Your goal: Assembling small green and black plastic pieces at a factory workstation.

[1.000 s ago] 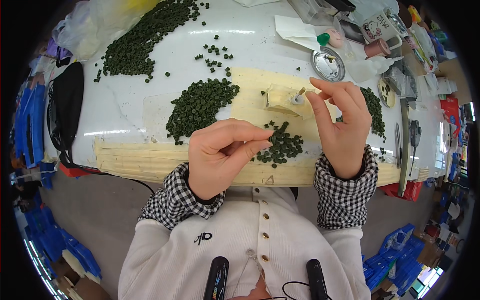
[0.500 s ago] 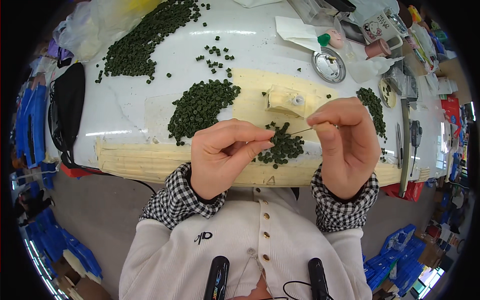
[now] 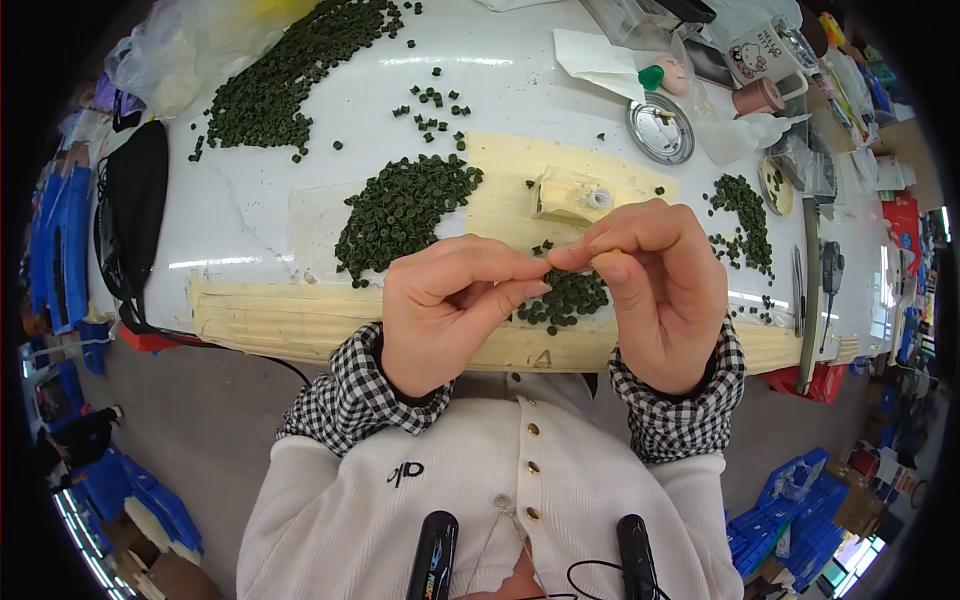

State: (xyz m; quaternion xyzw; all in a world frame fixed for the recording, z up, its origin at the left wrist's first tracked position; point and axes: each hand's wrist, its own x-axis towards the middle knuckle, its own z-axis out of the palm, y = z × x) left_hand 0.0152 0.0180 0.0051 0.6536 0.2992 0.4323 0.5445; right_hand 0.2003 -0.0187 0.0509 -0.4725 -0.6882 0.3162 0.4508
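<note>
My left hand is closed in a pinch, thumb and forefinger together above a small pile of dark green pieces. Whatever lies between those fingertips is too small to make out. My right hand is closed too, its forefinger meeting the left fingertips. The thin metal rod in its pinch is now hidden by the fingers. The little green pieces look short, round and flanged. Just beyond the hands stands a taped yellowish block with a clear round fitting on it.
Larger heaps of green pieces lie at the middle left, far left and right. A round metal dish, a mug and a pink spool stand at the back right. Tweezers lie at right.
My right hand has moved left, and its fingertips now meet those of my left hand. The thin rod seen between the hands has gone out of sight. My left hand has barely moved.
</note>
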